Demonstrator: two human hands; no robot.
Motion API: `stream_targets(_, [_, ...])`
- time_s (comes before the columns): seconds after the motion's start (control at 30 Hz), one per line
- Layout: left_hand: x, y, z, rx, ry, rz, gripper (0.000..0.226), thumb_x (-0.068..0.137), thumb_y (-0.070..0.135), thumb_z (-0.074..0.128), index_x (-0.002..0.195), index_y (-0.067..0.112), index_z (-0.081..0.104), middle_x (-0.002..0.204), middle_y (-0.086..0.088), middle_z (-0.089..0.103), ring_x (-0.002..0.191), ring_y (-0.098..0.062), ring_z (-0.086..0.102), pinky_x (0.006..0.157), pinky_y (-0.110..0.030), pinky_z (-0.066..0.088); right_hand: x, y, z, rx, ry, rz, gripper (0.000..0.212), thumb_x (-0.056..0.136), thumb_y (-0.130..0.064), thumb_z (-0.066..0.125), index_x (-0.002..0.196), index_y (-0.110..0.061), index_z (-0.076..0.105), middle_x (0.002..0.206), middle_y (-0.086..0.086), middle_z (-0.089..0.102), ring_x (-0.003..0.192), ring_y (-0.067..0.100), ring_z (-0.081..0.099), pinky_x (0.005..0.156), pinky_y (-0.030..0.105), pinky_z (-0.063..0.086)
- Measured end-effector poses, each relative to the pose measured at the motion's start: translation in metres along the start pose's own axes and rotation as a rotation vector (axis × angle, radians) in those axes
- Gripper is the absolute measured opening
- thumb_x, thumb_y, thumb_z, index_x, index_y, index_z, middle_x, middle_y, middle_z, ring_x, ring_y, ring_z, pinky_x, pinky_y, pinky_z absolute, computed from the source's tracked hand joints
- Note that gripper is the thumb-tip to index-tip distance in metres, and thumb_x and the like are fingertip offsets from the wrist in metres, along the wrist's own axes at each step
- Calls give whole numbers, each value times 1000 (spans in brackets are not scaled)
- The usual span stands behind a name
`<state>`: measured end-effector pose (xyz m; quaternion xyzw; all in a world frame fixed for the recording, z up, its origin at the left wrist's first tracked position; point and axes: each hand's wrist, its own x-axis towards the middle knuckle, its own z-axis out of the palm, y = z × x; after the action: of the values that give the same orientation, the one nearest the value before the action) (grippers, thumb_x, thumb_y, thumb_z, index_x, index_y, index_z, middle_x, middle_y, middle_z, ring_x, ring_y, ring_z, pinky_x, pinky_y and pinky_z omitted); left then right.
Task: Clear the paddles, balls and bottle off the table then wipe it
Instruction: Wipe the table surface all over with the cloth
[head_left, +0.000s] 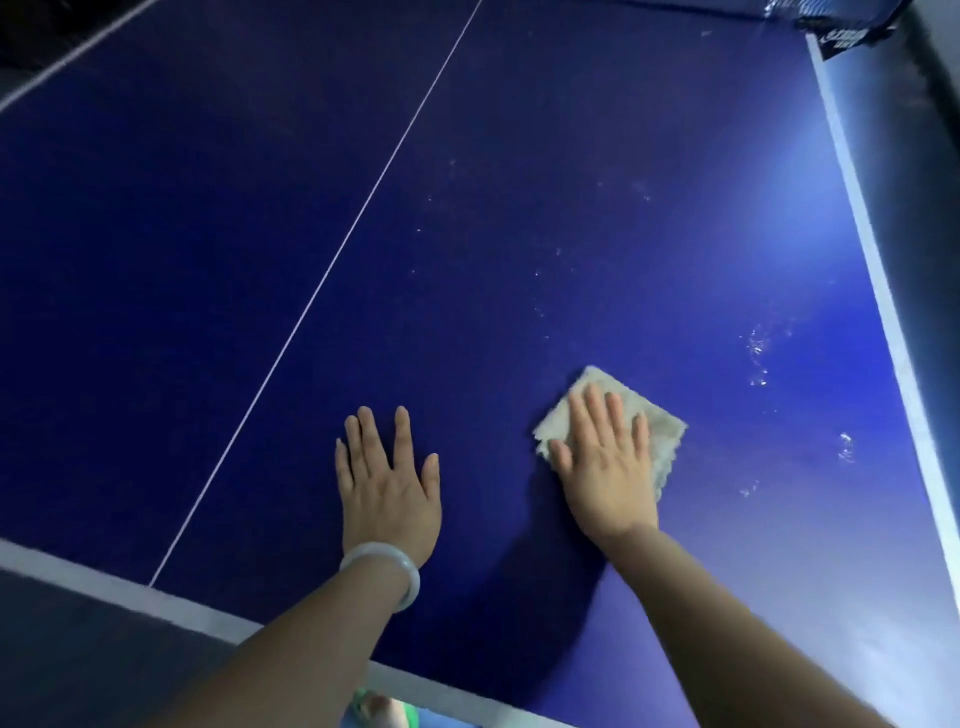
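The blue table (467, 208) fills nearly everything I can see, its white centre line (332, 270) running away from the near edge toward the far end. I take that line as my marker.

To the right of the line, close to the near edge, the left hand (387, 483) lies flat on the bare surface, palm down, fingers straight and slightly spread, holding nothing. A pale bangle (384, 569) circles its wrist.

Farther right of the line, the right hand (605, 467) presses down with straight fingers on a folded cream cloth (660, 426); the cloth lies flat on the table under the palm, its corners showing beyond the fingertips and to the hand's outer side.

Farther still from the line, between the cloth and the white right border, small wet spots (758, 358) glint on the surface, and fainter specks scatter beyond the cloth toward the far end.

At the far right corner a piece of the dark net (841, 26) shows.

Paddles, balls and bottle: none lie on the table as far as I can see it.

Below the near edge, something green and pale (384, 709) shows, too blurred to tell.
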<state>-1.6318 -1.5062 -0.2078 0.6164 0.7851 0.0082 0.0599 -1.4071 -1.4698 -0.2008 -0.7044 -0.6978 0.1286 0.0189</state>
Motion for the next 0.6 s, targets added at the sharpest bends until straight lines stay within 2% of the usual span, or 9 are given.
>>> stream_targets(0.07, [1, 0, 1, -1, 2, 1, 67, 98, 52, 5, 156, 20, 2, 162, -20, 0, 151, -32, -2, 123, -49, 6, 2, 19, -4, 79, 38, 234, 63, 102, -44, 29, 157, -24, 7, 165, -3, 1, 151, 20, -4, 121, 46, -7])
stream_targets(0.13, [0, -1, 2, 4, 7, -3, 66, 100, 52, 5, 156, 19, 3, 162, -20, 0, 151, -32, -1, 122, -49, 8, -18, 9, 1, 48, 98, 277, 60, 103, -43, 25, 156, -19, 15, 164, 2, 10, 151, 24, 5, 121, 49, 0])
stream_targets(0.23, [0, 0, 2, 14, 17, -4, 66, 99, 52, 5, 156, 18, 6, 161, -21, 5, 150, -33, 2, 122, -50, 9, -40, -32, 13, 19, 113, 105, 64, 98, -46, 22, 154, -14, 27, 161, 6, 22, 150, 27, 17, 120, 50, 6])
stream_targets(0.37, [0, 1, 2, 34, 10, 1, 68, 98, 52, 6, 156, 17, 7, 161, -21, 6, 150, -33, 3, 122, -50, 11, 2, -55, 14, -8, 22, -172, 63, 101, -47, 16, 157, -21, 9, 164, -2, 1, 151, 18, -8, 122, 45, -7])
stream_targets(0.43, [0, 0, 2, 40, 10, -1, 68, 98, 51, 7, 156, 17, 11, 161, -22, 9, 150, -34, 7, 121, -51, 14, 41, -39, 7, -50, 8, -231, 62, 102, -46, 24, 157, -23, 8, 165, -3, 1, 151, 19, -7, 122, 45, -7])
stream_targets(0.5, [-1, -1, 2, 39, 11, 1, 67, 98, 51, 9, 156, 16, 13, 160, -23, 11, 150, -35, 8, 121, -51, 15, 71, -8, -5, -47, 36, -69, 63, 102, -43, 34, 157, -21, 13, 164, 0, 8, 152, 22, 2, 121, 47, -1])
stream_targets(0.6, [0, 0, 1, 22, 21, 2, 68, 98, 51, 10, 156, 16, 15, 160, -23, 13, 150, -35, 9, 121, -51, 15, 75, 33, -16, 55, 65, 368, 62, 103, -44, 28, 157, -20, 8, 165, 2, 3, 151, 23, -1, 120, 50, -2])
